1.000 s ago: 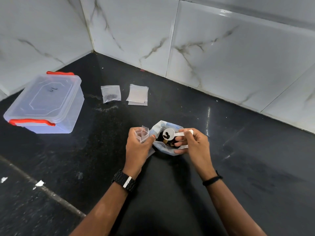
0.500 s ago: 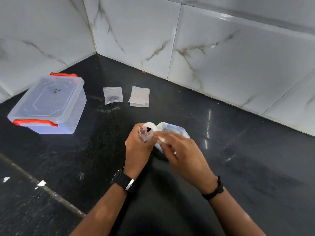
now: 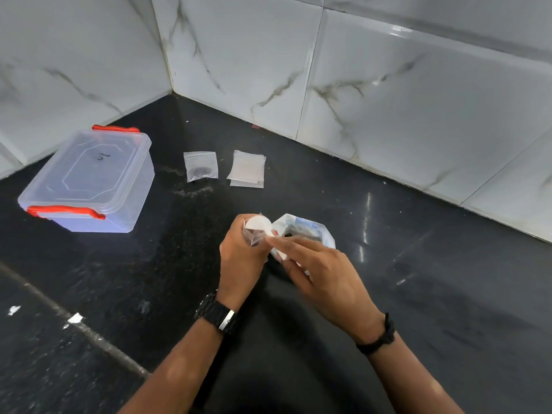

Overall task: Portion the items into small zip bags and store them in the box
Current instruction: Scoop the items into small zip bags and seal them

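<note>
The left hand (image 3: 239, 258) holds a small zip bag (image 3: 254, 236) upright, fingers curled round it, the grip pinching its mouth open. The right hand (image 3: 319, 270) pinches the handle of a white scoop (image 3: 260, 225), whose bowl is tipped over the bag mouth; dark items show inside the bag. Just right of the hands, the source pouch (image 3: 304, 231) stands open on the black worktop (image 3: 448, 294). At the far side lie one filled bag (image 3: 200, 167) and, beside it, a stack of empty bags (image 3: 247, 169). The box (image 3: 86, 180) sits far left, well apart, lid on. Judgement: portioning is in hand. Risks: the narrow, limp bag mouth may collapse under the scoop and spill items; the right wrist could knock the open pouch over.
</note>
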